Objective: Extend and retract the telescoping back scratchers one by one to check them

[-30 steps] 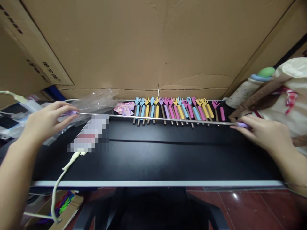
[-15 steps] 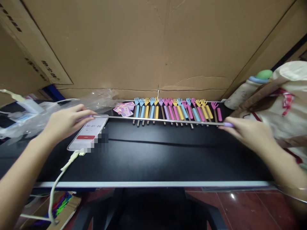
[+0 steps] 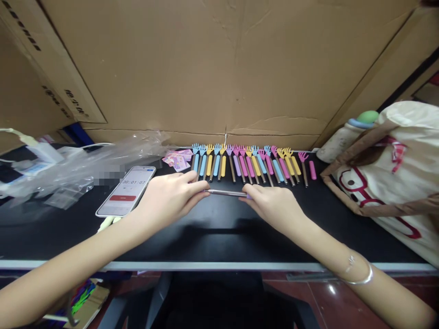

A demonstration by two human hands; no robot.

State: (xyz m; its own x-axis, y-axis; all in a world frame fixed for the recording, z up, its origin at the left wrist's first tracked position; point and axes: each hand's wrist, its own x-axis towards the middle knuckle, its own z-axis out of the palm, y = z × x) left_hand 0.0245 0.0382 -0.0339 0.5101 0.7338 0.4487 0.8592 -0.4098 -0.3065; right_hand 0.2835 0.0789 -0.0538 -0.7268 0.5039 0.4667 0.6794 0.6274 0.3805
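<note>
Slim silver metal rod (image 3: 227,193) hangs nearly level above a black tabletop (image 3: 219,219), each end pinched in curled fingertips, left hand (image 3: 171,194) and right hand (image 3: 274,205). The left forearm could nudge the pale-edged rectangular phone (image 3: 126,194) beside it; a slipping pinch could drop the rod. From here, a blurred patch masks some crumpled clear plastic bag (image 3: 78,169); left fingers conceal one rod end, right fingers most of the purple grip (image 3: 248,196).

Silver rod (image 3: 227,193), black desk (image 3: 226,249), blue, yellow, pink and purple claw heads (image 3: 236,150)
</note>
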